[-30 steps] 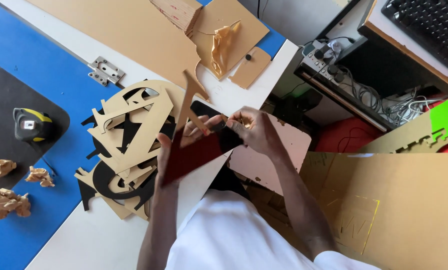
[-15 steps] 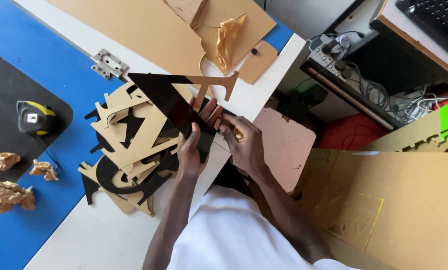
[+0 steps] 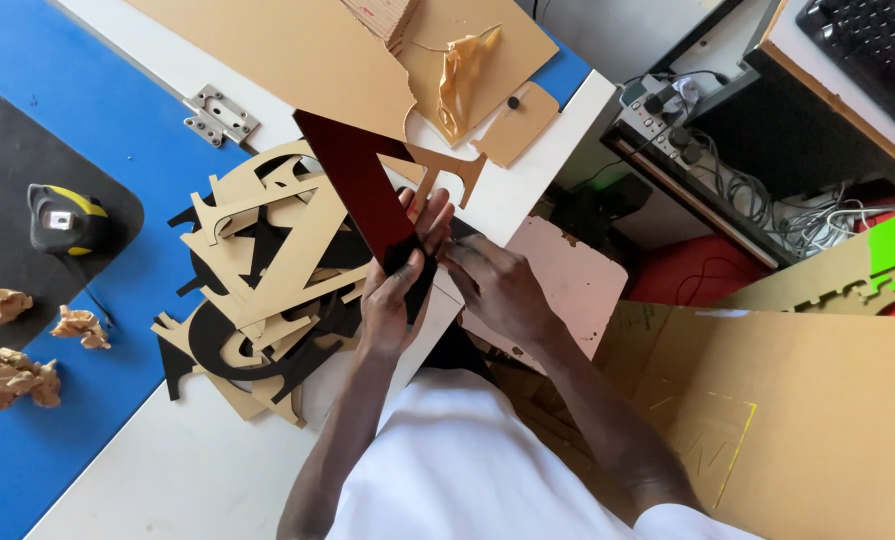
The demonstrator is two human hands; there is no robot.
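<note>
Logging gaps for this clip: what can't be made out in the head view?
- Right hand fingertips: blurred, behind the dark panel; grip unclear.
- Lower letters in the cutout pile: covered by upper ones.
- Keyboard: cut by the frame edge.
- Tape measure face: too small.
- Left hand palm: faces away.

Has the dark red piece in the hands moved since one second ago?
Yes. The dark red piece has swung up toward the metal hinge, away from the table edge.
</note>
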